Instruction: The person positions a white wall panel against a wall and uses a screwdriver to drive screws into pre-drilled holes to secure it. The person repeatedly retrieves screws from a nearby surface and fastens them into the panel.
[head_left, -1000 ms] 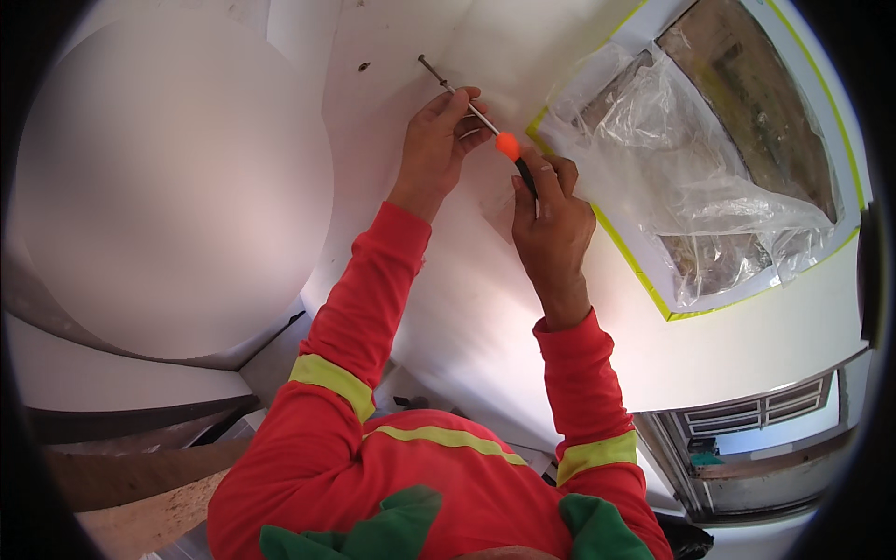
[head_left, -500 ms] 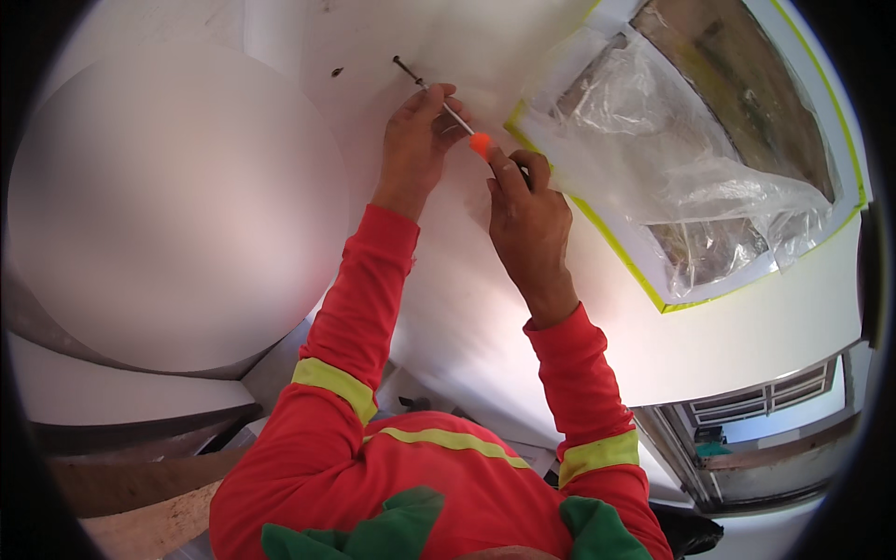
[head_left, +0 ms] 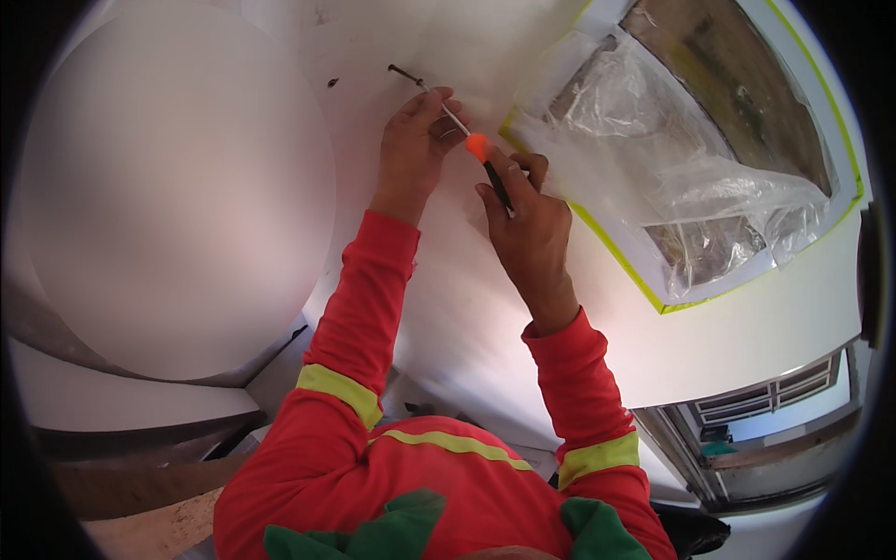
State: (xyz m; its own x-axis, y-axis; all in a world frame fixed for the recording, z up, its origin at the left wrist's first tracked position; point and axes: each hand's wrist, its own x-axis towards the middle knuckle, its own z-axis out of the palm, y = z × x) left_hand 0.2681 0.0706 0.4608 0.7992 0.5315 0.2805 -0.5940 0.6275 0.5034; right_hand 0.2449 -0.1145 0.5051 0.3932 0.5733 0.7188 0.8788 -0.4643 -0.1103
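A screwdriver (head_left: 477, 147) with an orange and black handle slants up and left toward a dark screw (head_left: 404, 74) that juts from the white wall (head_left: 448, 261). My left hand (head_left: 409, 154) has its thumb and fingers closed about the thin shaft, near the screw's head. At the handle is my right hand (head_left: 534, 224), index finger along it and thumb standing a little off, so the black part shows between them. The tip's contact with the screw head is partly hidden by my left fingers.
Left of the screw is a dark hole (head_left: 332, 83) in the wall. A large pale round shape (head_left: 177, 196) fills the left side. To the right, clear plastic sheeting (head_left: 635, 140) hangs over an opening edged with yellow-green tape (head_left: 616, 261). A window (head_left: 765, 401) lies lower right.
My right thumb has come away from the handle, baring more of its black part. The left hand keeps its hold on the shaft; the view has shifted slightly.
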